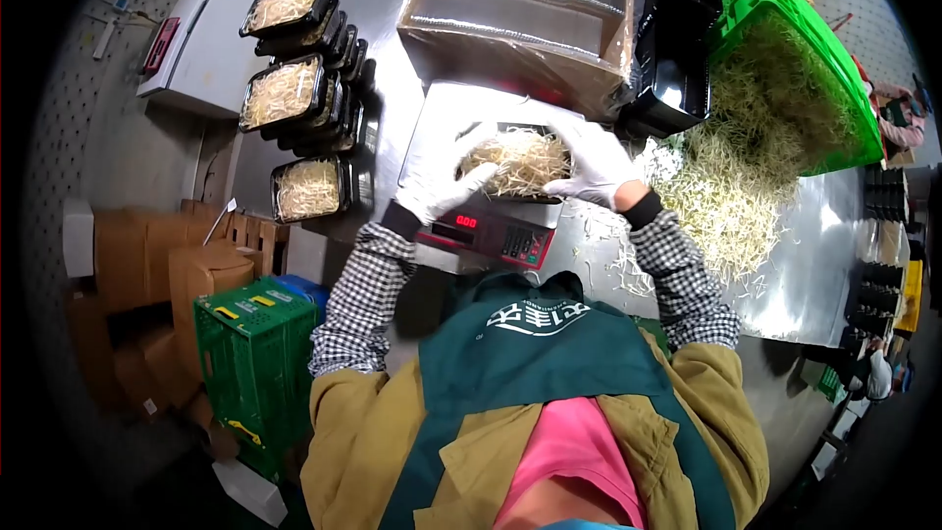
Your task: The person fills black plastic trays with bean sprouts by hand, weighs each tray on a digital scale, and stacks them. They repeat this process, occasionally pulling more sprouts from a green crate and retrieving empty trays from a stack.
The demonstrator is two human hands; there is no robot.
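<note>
Above the white top of a digital scale [430, 118] is a black plastic tray [520, 199] heaped with pale bean sprouts [520, 159]. My white-gloved left hand [440, 175] grips its left end, thumb over the sprouts. On the right end my right hand [595, 171], gloved too, has its thumb at the near corner and its fingers along the far side. The red display [465, 222] reads 0.00. Right of my right hand a loose pile of bean sprouts [736, 201] spreads over the steel table [819, 260], spilling from a tipped green crate [844, 64].
Stacks of filled trays [285, 93] stand at the left. Beyond the scale sits a carton with silvery dividers [515, 34], beside nested empty black trays [672, 69]. A dark green crate [250, 363] and cardboard boxes [147, 265] are on the floor at left.
</note>
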